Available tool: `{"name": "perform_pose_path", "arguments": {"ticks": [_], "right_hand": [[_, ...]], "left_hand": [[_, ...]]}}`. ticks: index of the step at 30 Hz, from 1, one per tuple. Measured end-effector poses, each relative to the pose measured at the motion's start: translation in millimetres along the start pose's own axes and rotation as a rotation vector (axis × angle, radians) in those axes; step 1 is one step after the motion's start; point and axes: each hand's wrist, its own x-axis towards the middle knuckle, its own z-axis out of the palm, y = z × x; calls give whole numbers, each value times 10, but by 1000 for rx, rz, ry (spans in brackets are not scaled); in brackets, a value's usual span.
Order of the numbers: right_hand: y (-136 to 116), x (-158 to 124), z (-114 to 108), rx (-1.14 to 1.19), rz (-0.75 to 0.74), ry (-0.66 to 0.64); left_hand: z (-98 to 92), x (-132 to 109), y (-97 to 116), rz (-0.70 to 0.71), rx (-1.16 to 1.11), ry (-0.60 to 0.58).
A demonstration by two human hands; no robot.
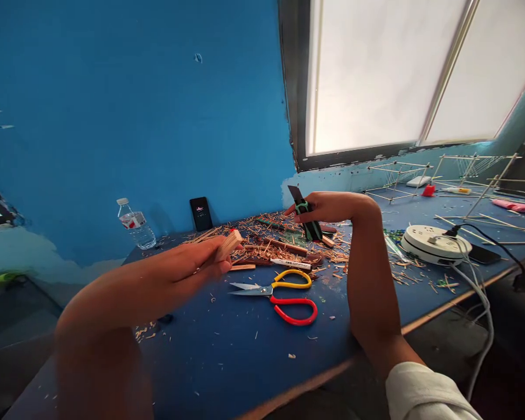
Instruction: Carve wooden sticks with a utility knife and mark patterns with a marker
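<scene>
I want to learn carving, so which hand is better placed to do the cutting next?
Probably the right hand: it holds the utility knife with its blade out. The left hand grips the wood piece, so it seems better placed for steadying.

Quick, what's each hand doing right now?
Left hand: closed, holding a small wood piece.
Right hand: closed around a utility knife, blade out.

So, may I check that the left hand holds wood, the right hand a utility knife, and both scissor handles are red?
Not quite: in the head view, the scissors have one yellow handle and one red. The left hand holds the wood, the right hand the utility knife.
</scene>
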Motion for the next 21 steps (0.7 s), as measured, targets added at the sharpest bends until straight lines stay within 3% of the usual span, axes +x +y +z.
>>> {"name": "perform_pose_path", "arguments": {"ticks": [3, 13, 17, 21], "right_hand": [[-69, -11, 27, 2, -1, 0], [-10, 11, 38, 78, -7, -15], [120, 77, -15, 143, 0, -29], [407, 306, 1, 224, 34, -87]], "left_hand": [[-5, -4, 6, -48, 65, -120], [8, -24, -67, -54, 51, -125], [8, 7, -47, -26, 11, -91], [9, 30, -45, 37, 17, -130]]}}
